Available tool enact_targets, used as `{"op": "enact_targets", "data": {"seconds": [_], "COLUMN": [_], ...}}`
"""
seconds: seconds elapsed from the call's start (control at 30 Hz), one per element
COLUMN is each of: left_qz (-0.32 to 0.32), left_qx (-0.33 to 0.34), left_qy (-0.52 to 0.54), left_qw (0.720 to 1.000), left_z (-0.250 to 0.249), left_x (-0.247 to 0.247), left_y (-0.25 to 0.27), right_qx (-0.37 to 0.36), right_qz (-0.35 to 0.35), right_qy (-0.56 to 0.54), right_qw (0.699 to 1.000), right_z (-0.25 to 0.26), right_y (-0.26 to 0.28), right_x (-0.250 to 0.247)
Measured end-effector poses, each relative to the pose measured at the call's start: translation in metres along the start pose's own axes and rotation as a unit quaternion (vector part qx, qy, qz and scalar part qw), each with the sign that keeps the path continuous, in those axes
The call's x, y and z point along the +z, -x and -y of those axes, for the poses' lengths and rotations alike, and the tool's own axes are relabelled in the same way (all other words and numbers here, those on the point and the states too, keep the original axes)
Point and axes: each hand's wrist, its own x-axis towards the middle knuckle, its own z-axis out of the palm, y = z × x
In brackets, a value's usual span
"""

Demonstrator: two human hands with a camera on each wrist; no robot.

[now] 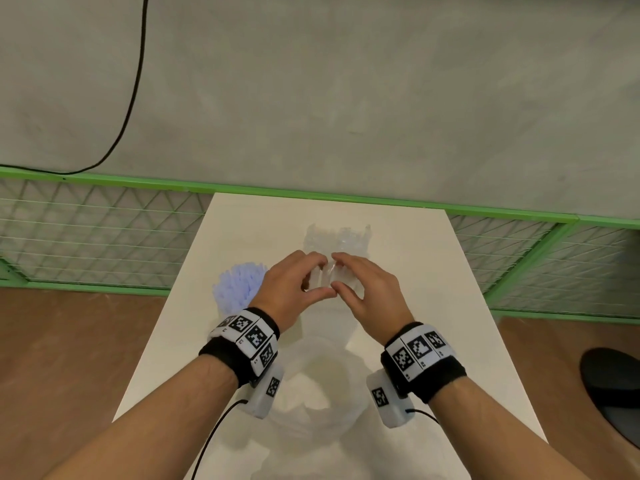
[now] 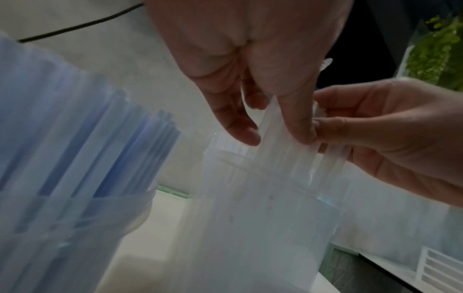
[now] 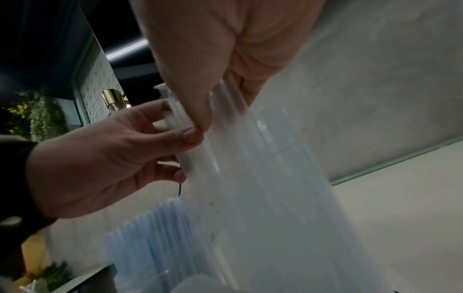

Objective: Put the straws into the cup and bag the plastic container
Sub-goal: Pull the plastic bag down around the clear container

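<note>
Fingers (image 2: pixel 298 126) of both hands curl around a bundle of clear straws (image 2: pixel 273 150), pinching its upper part from either side: left hand (image 1: pixel 292 285), right hand (image 1: pixel 367 289). Below them the straws stand in a clear cup (image 2: pixel 263 228) on the white table (image 1: pixel 450 306). Just left stands a container of blue straws (image 1: pixel 237 287). A crumpled clear bag (image 1: pixel 337 237) lies farther away.

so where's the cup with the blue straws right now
In the head view the blue straws stand in a cup on the table's left side, just left of the left hand, which is gathering white straws with the right hand.
</note>
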Motion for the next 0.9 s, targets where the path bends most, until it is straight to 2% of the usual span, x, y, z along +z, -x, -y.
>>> {"op": "enact_targets", "data": {"seconds": [0.1, 0.2, 0.33, 0.43, 0.5, 0.63, 0.7, 0.8, 0.9], "left_qz": [0.016, 0.039, -0.016, -0.03, -0.026, -0.019, -0.001, 0.004, -0.004], "left_qx": [-0.004, 0.022, 0.119, 0.137, 0.147, 0.12, 0.097, 0.078, 0.039], "left_qy": [-0.001, -0.01, -0.101, -0.15, -0.177, -0.229, -0.245, -0.232, -0.182], "left_qw": [1.0, 0.999, 0.988, 0.979, 0.973, 0.966, 0.965, 0.97, 0.982], "left_z": [-0.001, 0.006, 0.012, 0.017, 0.02, 0.024, 0.02, 0.013, 0.011], "left_x": [-0.001, -0.003, 0.002, 0.008, 0.01, 0.014, 0.015, 0.011, 0.006], "left_y": [0.002, 0.013, 0.029, 0.033, 0.035, 0.04, 0.044, 0.045, 0.038], "right_qx": [-0.02, -0.061, -0.049, -0.027, -0.026, 0.013, 0.038, 0.046, 0.025], "right_qz": [0.033, 0.04, 0.07, 0.128, 0.138, 0.077, 0.083, 0.14, 0.089], "right_qy": [0.031, 0.131, 0.243, 0.279, 0.26, 0.18, 0.18, 0.209, 0.158], "right_qw": [0.999, 0.989, 0.966, 0.951, 0.955, 0.981, 0.979, 0.967, 0.983], "right_z": [0.0, -0.003, -0.005, -0.008, -0.008, 0.0, 0.002, -0.006, -0.01], "right_y": [0.002, 0.009, 0.025, 0.033, 0.032, 0.025, 0.023, 0.025, 0.018], "right_x": [0.006, 0.011, 0.018, 0.019, 0.016, 0.006, 0.007, 0.014, 0.009]}}
